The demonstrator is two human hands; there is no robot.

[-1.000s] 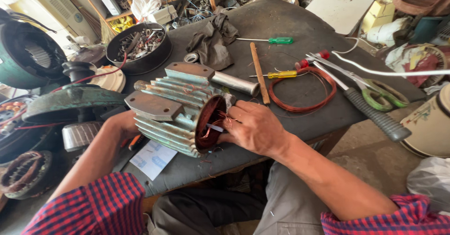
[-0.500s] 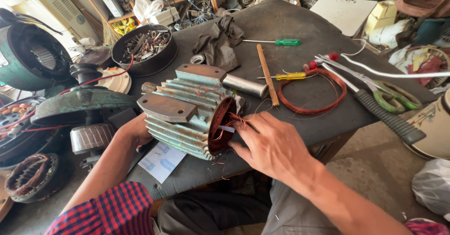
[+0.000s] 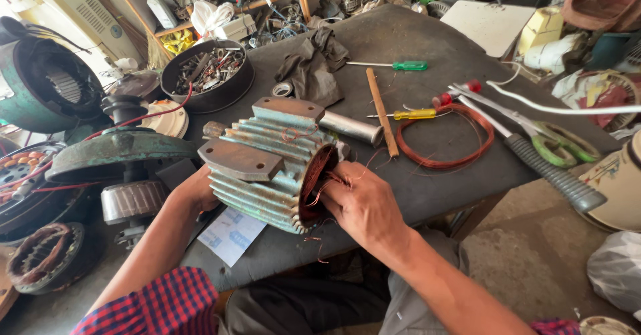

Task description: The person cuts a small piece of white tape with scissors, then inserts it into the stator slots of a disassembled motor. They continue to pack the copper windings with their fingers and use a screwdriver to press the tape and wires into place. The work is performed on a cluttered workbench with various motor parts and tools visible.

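Since the earlier frames the right hand has shifted from the front of the opening to its lower right edge, and the motor housing sits turned a little more toward the left of the view. The housing, a ribbed, pale green casting with rusty flat pads, lies on its side at the near edge of the dark workbench, its open end facing the person. Inside that end shows the copper winding. The right hand's fingers are curled at the rim of the opening, pinching loose strands of the copper wire; how tightly cannot be told. The left hand presses against the housing's far end, fingers hidden behind the casting, so its grip cannot be judged. Just behind the housing lie a short metal tube and a wooden stick. Further right rest a loop of copper wire, a yellow-handled screwdriver and a green-handled one. A round pan of scrap parts stands at the bench's far left.
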